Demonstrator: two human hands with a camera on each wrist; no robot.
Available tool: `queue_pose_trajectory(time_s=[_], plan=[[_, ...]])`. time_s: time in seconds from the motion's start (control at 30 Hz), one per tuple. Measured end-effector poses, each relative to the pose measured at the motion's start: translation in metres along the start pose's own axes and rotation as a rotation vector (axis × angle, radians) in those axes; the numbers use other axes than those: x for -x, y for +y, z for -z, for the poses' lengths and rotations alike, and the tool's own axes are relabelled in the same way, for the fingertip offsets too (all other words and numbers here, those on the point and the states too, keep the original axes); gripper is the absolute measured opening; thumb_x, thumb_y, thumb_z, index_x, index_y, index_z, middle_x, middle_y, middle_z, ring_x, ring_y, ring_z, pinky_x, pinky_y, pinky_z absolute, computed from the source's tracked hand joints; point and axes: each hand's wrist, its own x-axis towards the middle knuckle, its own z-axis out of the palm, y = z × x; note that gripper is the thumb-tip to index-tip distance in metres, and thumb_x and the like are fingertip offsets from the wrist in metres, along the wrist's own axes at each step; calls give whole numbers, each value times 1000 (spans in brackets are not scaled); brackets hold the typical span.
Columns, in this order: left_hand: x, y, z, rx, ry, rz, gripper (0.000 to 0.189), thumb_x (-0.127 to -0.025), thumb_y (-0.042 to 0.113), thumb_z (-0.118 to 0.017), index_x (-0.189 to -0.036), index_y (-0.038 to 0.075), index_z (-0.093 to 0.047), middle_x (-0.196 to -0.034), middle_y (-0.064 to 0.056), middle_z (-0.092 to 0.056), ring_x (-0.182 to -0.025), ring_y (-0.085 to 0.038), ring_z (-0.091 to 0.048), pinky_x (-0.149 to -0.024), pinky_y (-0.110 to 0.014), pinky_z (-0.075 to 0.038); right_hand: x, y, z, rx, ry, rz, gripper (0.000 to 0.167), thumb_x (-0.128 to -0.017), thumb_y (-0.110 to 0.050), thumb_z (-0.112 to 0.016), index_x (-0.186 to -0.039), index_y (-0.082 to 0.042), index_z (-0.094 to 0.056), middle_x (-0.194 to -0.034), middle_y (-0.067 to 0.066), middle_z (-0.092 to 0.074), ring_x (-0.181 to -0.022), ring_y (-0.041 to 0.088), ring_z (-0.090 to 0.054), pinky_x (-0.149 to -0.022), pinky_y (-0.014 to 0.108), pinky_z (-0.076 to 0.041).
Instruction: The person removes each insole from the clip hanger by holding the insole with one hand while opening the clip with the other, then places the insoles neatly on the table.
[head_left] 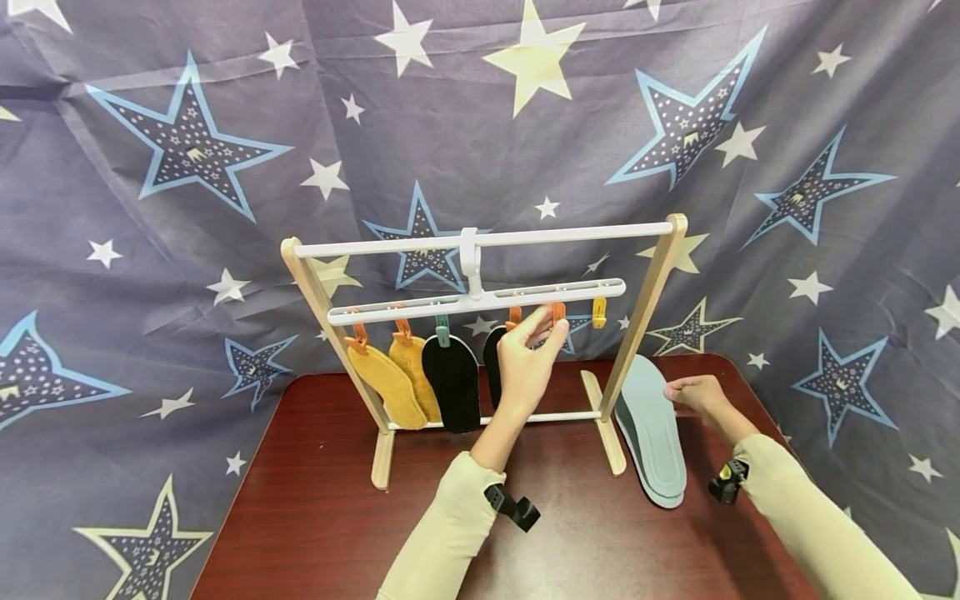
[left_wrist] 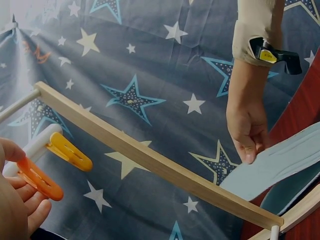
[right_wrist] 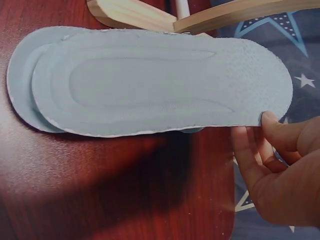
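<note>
My left hand (head_left: 523, 371) is raised to the white hanger bar (head_left: 420, 308) and pinches an orange clip (head_left: 558, 313) between thumb and fingers. The same orange clip (left_wrist: 41, 180) shows up close in the left wrist view, with nothing in it. Beside it hangs a bare yellow clip (head_left: 599, 313). On the right, my right hand (head_left: 699, 393) pinches the edge of a pale blue-grey insole (right_wrist: 150, 85) near one end. That insole lies over a second, similar insole (right_wrist: 21, 82), which shows mostly at the far end and along one side.
A wooden rack (head_left: 647, 312) with a white top rail (head_left: 570, 236) carries the hanger. Two yellow insoles (head_left: 386, 387) and a black insole (head_left: 452, 383) hang from clips; another black insole (head_left: 492, 362) is partly behind my left hand. Everything stands on a reddish-brown table (head_left: 315, 500) before a star-patterned cloth.
</note>
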Motion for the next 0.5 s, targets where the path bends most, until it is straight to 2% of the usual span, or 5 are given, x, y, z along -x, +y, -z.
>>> queue_pose_trajectory(time_s=[0.27, 0.5], plan=[[0, 1, 0, -2, 0, -1, 39, -92, 14, -74, -126, -4, -69, -119, -22, -73, -110, -32, -72, -97, -49, -57, -5, 10, -7, 23, -32, 7, 30, -97, 4, -61, -116, 26, -58, -74, -6, -68, -69, 11, -68, -72, 39, -65], [1, 2, 0, 4, 0, 1, 39, -92, 14, -74, -126, -3, -69, -119, -21, -73, -109, -32, -72, -97, -50, -57, -6, 17, -13, 68, -4, -2, 30, -97, 4, -61, -117, 26, -58, -75, -3, -70, -67, 11, -67, -69, 42, -64]])
